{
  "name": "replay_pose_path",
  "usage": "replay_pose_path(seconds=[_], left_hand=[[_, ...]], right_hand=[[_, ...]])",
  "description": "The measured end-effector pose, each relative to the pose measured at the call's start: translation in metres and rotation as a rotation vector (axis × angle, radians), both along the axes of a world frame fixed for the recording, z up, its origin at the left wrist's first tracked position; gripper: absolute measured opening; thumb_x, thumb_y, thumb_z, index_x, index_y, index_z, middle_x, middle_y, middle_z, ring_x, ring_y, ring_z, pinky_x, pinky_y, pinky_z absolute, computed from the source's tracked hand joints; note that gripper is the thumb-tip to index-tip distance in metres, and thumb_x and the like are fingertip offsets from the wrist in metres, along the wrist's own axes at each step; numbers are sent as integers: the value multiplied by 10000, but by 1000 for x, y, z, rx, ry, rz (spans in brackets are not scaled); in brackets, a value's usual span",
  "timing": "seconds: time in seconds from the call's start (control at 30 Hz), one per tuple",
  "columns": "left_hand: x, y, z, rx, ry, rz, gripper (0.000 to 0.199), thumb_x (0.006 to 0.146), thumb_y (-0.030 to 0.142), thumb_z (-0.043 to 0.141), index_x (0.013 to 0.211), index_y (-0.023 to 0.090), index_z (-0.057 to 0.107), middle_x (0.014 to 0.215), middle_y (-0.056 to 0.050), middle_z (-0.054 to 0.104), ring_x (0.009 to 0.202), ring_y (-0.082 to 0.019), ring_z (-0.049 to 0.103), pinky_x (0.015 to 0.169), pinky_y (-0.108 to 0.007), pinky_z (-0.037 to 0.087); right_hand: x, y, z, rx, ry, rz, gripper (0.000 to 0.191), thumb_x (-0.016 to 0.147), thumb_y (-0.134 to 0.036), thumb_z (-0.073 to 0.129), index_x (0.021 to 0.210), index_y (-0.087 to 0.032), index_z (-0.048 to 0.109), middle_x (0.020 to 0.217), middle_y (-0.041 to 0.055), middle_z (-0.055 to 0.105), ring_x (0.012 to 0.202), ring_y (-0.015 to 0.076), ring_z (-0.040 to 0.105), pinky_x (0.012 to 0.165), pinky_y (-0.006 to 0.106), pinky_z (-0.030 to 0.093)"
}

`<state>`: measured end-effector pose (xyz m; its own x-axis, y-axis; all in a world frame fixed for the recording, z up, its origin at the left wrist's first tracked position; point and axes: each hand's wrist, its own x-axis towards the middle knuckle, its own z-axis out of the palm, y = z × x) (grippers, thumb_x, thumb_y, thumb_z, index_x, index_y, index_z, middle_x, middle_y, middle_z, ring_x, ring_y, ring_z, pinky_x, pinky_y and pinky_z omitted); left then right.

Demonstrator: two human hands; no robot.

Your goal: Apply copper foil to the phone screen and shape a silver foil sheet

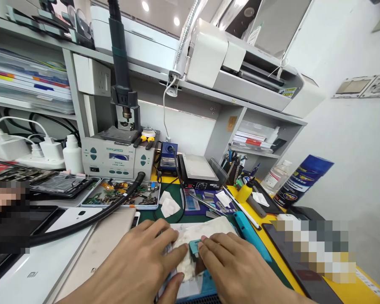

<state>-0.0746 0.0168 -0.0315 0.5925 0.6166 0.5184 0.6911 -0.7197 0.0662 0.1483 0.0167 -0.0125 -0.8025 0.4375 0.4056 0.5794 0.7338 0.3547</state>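
In the head view my left hand (145, 257) rests on the left edge of a white cloth (213, 228), thumb and fingers apart. Its index fingertip comes close to a small teal-topped piece with a dark, shiny face (194, 247). The fingers of my right hand (237, 261) are pressed together on that piece from the right, holding it against the cloth. Beneath the cloth lies a white and blue flat surface (205, 285), mostly covered by both hands. What kind of piece it is, I cannot tell.
Behind the hands are a tray of circuit boards (114, 192), a crumpled tissue (170, 204), tweezers (209, 205) and a heating plate (202, 169). A black hose (91, 220) crosses the tablets at left. A teal tool (251, 236), yellow bottle (244, 192) and dark phone (291, 257) lie right.
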Motion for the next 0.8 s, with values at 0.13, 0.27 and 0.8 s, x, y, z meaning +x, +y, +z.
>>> replay_pose_path(seconds=[0.13, 0.27, 0.8], left_hand=[[-3, 3, -9, 80, 183, -37, 300, 930, 445, 534, 1145, 298, 682, 1154, -74, 725, 1025, -318, 655, 845, -453, 546], [-10, 9, -20, 196, 294, -96, 330, 975, 373, 475, 1275, 318, 601, 1238, -87, 712, 1073, -322, 677, 808, -408, 583], [-10, 8, -34, 360, 253, -71, 292, 986, 289, 455, 1242, 290, 595, 1171, -82, 746, 1030, -294, 711, 812, -361, 564]], right_hand=[[3, 3, -2, 39, 10, 10, 353, 956, -80, 388, 951, -97, 740, 883, 91, 799, 704, 239, 696, 599, 356, 490], [3, 9, -6, 147, 2, 43, 442, 994, -56, 301, 911, -108, 732, 852, 95, 799, 745, 236, 705, 665, 354, 492], [1, 16, -3, 74, -49, 95, 413, 999, -78, 319, 939, -113, 726, 845, 102, 793, 770, 238, 700, 639, 359, 477]])
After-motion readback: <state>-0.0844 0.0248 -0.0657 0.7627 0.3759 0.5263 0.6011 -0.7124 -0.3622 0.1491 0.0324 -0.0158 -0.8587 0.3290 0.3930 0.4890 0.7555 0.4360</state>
